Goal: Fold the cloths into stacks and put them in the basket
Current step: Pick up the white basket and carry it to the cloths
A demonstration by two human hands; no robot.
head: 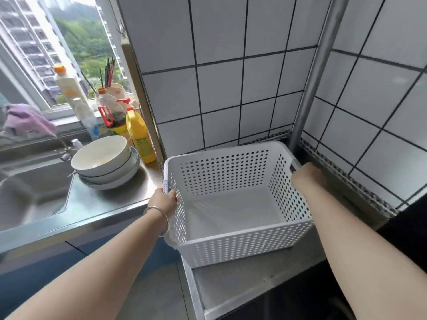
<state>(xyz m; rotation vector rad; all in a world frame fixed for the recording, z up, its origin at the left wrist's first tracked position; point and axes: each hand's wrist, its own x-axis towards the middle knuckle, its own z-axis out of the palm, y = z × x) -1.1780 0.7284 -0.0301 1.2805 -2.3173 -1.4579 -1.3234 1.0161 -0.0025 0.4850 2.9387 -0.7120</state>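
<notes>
A home kitchen: steel sink (30, 188), stacked bowls (105, 162), tiled wall (231, 88).

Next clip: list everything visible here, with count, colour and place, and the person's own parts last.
basket: one, white, perforated, empty, on the steel counter corner
bowls: a stack, white, left of the basket
yellow bottle: one, behind the bowls
white bottle: one, orange cap, on the windowsill
chopsticks: several, dark, in a holder by the window
cloth: one, lilac, over the sink
sink: one, steel, far left
left hand: grips the basket's left rim, bangle on wrist
right hand: grips the basket's right handle
</notes>
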